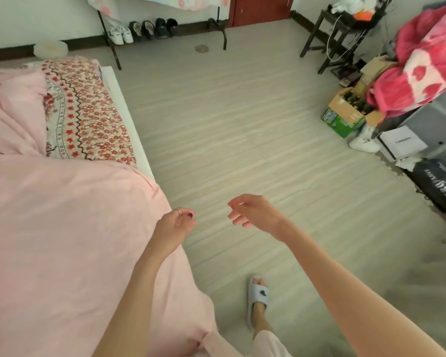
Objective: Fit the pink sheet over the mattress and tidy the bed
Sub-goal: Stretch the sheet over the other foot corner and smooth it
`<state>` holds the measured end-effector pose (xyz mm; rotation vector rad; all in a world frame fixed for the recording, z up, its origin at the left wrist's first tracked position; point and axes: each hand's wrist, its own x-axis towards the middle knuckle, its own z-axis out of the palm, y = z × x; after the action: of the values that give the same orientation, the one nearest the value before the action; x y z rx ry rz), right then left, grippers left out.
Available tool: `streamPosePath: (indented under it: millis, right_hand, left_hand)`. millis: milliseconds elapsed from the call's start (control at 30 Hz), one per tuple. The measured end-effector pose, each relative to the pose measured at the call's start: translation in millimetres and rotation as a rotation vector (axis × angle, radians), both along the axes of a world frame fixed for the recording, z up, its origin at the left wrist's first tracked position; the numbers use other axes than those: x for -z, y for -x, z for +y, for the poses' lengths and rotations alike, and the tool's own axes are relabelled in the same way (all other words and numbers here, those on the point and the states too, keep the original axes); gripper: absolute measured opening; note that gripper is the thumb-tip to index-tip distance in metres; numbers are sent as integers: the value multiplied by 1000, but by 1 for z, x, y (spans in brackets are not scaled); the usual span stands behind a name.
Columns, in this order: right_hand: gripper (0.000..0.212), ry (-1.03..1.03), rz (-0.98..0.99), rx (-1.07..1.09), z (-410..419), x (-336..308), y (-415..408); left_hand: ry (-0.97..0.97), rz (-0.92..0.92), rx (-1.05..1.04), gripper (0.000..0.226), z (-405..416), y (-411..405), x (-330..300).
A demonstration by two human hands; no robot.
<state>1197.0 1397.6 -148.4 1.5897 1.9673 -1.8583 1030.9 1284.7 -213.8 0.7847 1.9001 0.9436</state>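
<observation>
The pink sheet [62, 240] lies over the near part of the mattress and hangs down its right side. Farther back it is bunched up in folds at the left, so a strip of the floral mattress [88, 112] lies bare beside the white bed frame [119, 99]. My left hand [175, 225] hovers at the sheet's right edge, its fingers loosely curled, with no fabric visible in it. To its right, my right hand [252, 212] hangs over the floor with relaxed, spread fingers and holds nothing.
My foot in a pale slipper [259, 295] stands on the floor by the bed. A cardboard box [345, 117], a red blanket [422, 60] on grey storage and a black bag [438, 184] crowd the right side. Shoes [144, 29] line the far wall.
</observation>
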Motion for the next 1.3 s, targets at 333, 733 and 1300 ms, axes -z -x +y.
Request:
streamPosePath:
  millis: [333, 733, 1300]
  right_hand:
    - [20, -24, -5, -185, 184, -16, -15]
    - [26, 135, 33, -652, 230, 10, 184]
    - [12, 14, -63, -1090, 317, 43, 573]
  left_hand:
    - [14, -59, -197, 18, 133, -56, -24]
    - [122, -81, -714, 22, 133, 70, -17]
    - [271, 27, -977, 19, 196, 364, 5]
